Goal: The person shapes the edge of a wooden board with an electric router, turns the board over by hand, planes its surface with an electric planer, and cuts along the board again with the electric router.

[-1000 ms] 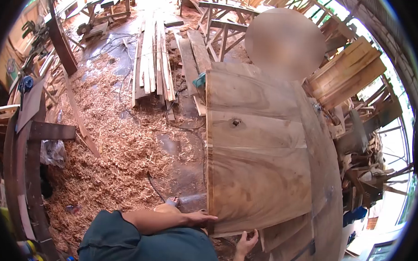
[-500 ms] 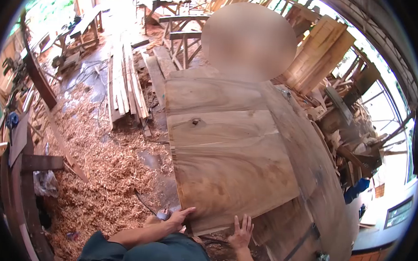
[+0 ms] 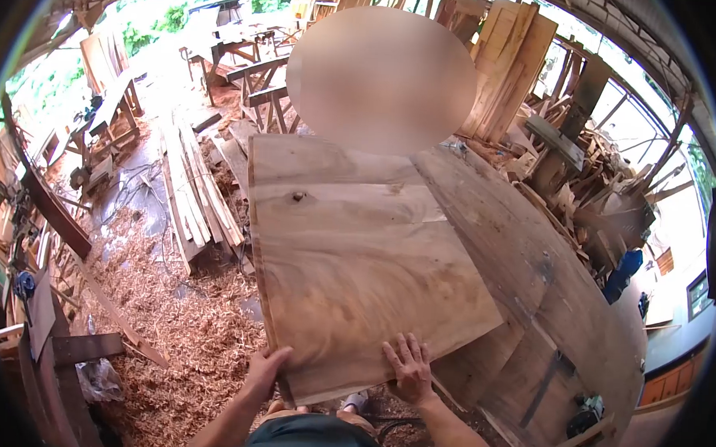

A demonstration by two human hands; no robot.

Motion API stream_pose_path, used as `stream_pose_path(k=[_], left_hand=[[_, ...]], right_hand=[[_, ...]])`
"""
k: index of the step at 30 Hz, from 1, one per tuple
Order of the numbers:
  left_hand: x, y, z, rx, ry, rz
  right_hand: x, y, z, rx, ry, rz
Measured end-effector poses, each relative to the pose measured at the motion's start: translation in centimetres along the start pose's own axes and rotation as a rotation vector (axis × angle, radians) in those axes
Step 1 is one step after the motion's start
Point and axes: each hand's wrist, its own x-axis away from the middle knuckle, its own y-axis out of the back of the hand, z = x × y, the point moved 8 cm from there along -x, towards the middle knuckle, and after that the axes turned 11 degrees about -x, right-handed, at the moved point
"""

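A wide wooden panel (image 3: 371, 280) with swirling grain and a dark knot lies in front of me, its left edge past the table underneath. My left hand (image 3: 266, 370) grips the panel's left edge close to the near corner, thumb on top and the other fingers hidden. Flat on the top face by the near edge rests my right hand (image 3: 408, 365), fingers spread. Below the panel and to its right is a broad wooden worktable (image 3: 525, 239). A blurred oval covers the area beyond the panel's far end.
Wood shavings (image 3: 185, 336) cover the floor at left, beside a stack of long boards (image 3: 196, 188). A green and black power tool (image 3: 587, 415) sits on the table's near right part. Scrap wood (image 3: 575, 185) is heaped at right, and sawhorses (image 3: 268, 96) stand behind.
My right hand has come down onto the panel's near edge, and my left hand now holds the side edge lower down. The view has turned to the right.
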Motion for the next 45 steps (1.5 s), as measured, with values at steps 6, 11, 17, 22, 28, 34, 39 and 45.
stream_pose_path(k=[6,11,17,22,28,34,39,45], left_hand=[[4.4,2.4,-19.9,0.079,-0.480,0.119],[11.7,-2.0,-35.9,-0.143,-0.955,0.468],[16.1,-6.9,-39.9,-0.046,-1.378,0.199],[16.0,-6.4,-44.3,0.027,-1.380,-0.078],[14.7,-2.2,-48.0,0.006,-1.433,-0.254],[13.0,1.3,-50.0,-0.068,-1.483,-0.419],[10.4,5.2,-50.8,-0.074,-1.448,-0.501],[7.1,10.8,-49.7,0.031,-1.332,-0.646]], right_hand=[[-5.9,7.0,6.3,-0.192,-0.050,-0.237],[-11.3,12.7,9.5,-0.408,-0.073,-0.446],[-17.3,13.3,12.7,-0.650,-0.157,-0.476],[-21.3,12.9,16.4,-0.728,-0.083,-0.575],[-26.4,11.3,20.9,-0.655,0.048,-0.781],[-30.1,9.9,23.5,-0.739,0.098,-0.809],[-31.6,9.9,23.2,-0.707,0.213,-0.712],[-35.2,14.9,13.6,-0.801,0.326,-0.636]])
